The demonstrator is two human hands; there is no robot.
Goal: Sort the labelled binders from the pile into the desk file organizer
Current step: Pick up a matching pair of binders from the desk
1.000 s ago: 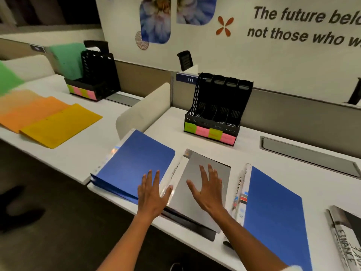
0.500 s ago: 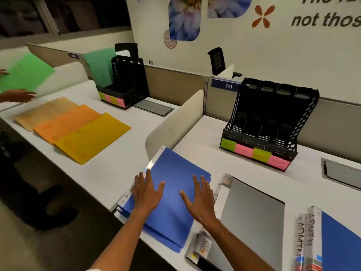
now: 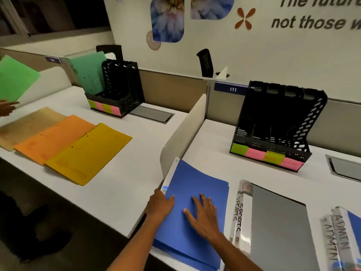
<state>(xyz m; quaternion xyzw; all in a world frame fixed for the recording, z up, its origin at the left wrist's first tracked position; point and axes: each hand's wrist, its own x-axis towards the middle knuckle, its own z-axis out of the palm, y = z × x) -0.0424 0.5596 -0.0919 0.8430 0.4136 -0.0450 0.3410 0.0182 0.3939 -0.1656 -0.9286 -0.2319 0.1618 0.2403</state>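
A blue binder point(image 3: 197, 184) tops a small stack of blue binders at the near edge of the white desk point(image 3: 216, 145). My left hand point(image 3: 160, 204) grips its left spine edge, thumb on the cover. My right hand point(image 3: 203, 218) lies flat on the cover with fingers spread. Just to the right is a grey binder point(image 3: 277, 222) with SPORTS on its spine. Further right, a blue binder marked ADMIN point(image 3: 340, 237) is cut off by the frame. The black desk file organizer point(image 3: 277, 122) stands at the back with its slots unfilled and green and pink sticky labels along its base.
A cream divider panel point(image 3: 183, 133) separates this desk from the left one. There lie yellow point(image 3: 88, 153), orange and tan folders, beside a second black organizer point(image 3: 119, 87) holding a green folder. Another person's hand point(image 3: 7, 108) holds a green folder at far left. A grey cable hatch point(image 3: 345, 169) sits back right.
Both hands left the grey binder for the blue stack. My left hand then slid from flat on the cover to its left edge and took hold. The view shifted left and closer.
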